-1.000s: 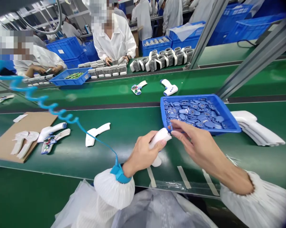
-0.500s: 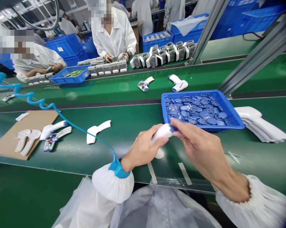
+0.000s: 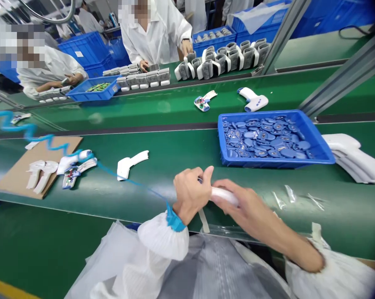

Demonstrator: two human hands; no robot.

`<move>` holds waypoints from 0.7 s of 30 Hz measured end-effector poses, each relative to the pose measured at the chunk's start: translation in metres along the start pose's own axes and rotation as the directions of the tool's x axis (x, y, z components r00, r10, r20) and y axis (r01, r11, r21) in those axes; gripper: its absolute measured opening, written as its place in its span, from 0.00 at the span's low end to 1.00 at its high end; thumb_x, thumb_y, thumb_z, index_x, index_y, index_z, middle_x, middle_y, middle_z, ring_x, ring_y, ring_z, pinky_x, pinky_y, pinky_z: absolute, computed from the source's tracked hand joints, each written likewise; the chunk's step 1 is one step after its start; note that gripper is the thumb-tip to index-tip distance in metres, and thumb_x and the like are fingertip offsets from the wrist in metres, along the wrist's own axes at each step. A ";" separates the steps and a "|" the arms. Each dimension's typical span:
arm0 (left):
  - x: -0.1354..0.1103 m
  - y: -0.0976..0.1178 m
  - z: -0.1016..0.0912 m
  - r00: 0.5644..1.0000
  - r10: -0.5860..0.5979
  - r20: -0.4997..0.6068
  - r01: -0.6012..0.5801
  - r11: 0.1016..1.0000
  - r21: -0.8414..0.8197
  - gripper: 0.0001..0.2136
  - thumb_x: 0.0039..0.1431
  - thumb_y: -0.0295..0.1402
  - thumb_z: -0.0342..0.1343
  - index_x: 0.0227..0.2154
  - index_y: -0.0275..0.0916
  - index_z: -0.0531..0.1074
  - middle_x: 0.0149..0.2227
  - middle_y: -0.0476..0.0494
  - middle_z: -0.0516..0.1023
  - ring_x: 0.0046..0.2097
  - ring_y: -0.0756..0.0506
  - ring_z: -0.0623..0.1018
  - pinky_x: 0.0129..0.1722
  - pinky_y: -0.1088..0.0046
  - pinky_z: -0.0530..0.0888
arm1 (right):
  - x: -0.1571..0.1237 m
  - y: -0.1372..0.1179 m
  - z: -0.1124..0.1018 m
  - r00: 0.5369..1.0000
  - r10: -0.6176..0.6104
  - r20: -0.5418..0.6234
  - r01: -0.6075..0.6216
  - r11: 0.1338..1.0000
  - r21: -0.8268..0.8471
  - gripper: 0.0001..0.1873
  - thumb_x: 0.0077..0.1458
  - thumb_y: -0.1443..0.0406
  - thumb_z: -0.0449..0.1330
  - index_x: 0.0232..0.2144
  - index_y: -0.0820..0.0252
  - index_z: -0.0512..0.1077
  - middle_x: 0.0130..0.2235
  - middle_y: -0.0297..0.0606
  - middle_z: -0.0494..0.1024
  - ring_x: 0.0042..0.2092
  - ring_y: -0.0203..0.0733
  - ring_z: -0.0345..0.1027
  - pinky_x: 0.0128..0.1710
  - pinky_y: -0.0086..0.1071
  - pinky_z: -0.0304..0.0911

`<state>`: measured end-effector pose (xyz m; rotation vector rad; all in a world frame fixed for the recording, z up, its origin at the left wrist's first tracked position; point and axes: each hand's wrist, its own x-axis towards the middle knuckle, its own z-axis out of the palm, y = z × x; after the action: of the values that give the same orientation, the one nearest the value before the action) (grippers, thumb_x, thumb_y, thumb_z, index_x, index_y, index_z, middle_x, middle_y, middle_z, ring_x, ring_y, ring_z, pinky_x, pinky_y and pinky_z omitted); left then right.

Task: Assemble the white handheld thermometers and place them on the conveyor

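My left hand (image 3: 192, 189) is closed around one end of a white gun-shaped thermometer (image 3: 224, 195), its thumb pointing up. My right hand (image 3: 242, 201) grips the other end, fingers wrapped along the white shell. Most of the thermometer's far end is hidden inside my left fist. Just beyond my hands stands a blue tray (image 3: 277, 162) full of blue oval plastic parts (image 3: 268, 137). To the left lies a white half shell (image 3: 125, 168) on the green bench. A blue strap (image 3: 175, 220) with a coiled cord circles my left wrist.
Cardboard (image 3: 17, 176) at left bears white shells; opened thermometer parts (image 3: 70, 176) lie beside it. White shells (image 3: 358, 158) are stacked right of the tray. A metal post (image 3: 337, 70) slants above the bench. Two co-workers sit across the green belt (image 3: 162, 108).
Both hands have come lower and nearer me with the thermometer. My right hand has left its blue tip and now wraps the white shell; the view has shifted slightly.
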<state>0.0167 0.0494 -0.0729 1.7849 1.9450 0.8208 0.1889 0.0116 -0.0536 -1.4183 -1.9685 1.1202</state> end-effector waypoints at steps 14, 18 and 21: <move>0.012 -0.027 -0.011 0.975 -0.145 -0.171 0.067 0.916 -0.396 0.24 0.69 0.52 0.51 0.21 0.41 0.65 0.23 0.49 0.71 0.28 0.49 0.70 0.34 0.71 0.69 | 0.040 -0.009 0.020 0.875 0.374 0.308 -0.479 0.769 0.423 0.23 0.62 0.47 0.52 0.36 0.58 0.74 0.29 0.40 0.77 0.20 0.35 0.58 0.16 0.29 0.49; 0.034 -0.030 0.007 0.977 -0.185 -0.101 0.143 0.935 -0.326 0.27 0.70 0.49 0.49 0.17 0.41 0.61 0.20 0.49 0.67 0.26 0.49 0.68 0.32 0.71 0.67 | 0.038 -0.011 0.045 0.988 0.135 0.076 -0.133 0.991 -0.033 0.19 0.65 0.52 0.52 0.38 0.58 0.76 0.24 0.39 0.74 0.23 0.41 0.65 0.24 0.32 0.49; 0.042 -0.031 0.008 0.981 -0.159 -0.108 0.132 0.965 -0.226 0.25 0.70 0.43 0.46 0.16 0.40 0.59 0.19 0.49 0.65 0.26 0.49 0.66 0.31 0.71 0.64 | 0.037 -0.012 0.060 1.000 -0.004 0.025 0.013 0.924 -0.382 0.22 0.69 0.56 0.46 0.38 0.61 0.76 0.22 0.43 0.75 0.21 0.43 0.65 0.25 0.35 0.44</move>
<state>-0.0071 0.0910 -0.0938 1.4771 1.9508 1.0717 0.1236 0.0236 -0.0806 -1.5874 -2.2987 0.7758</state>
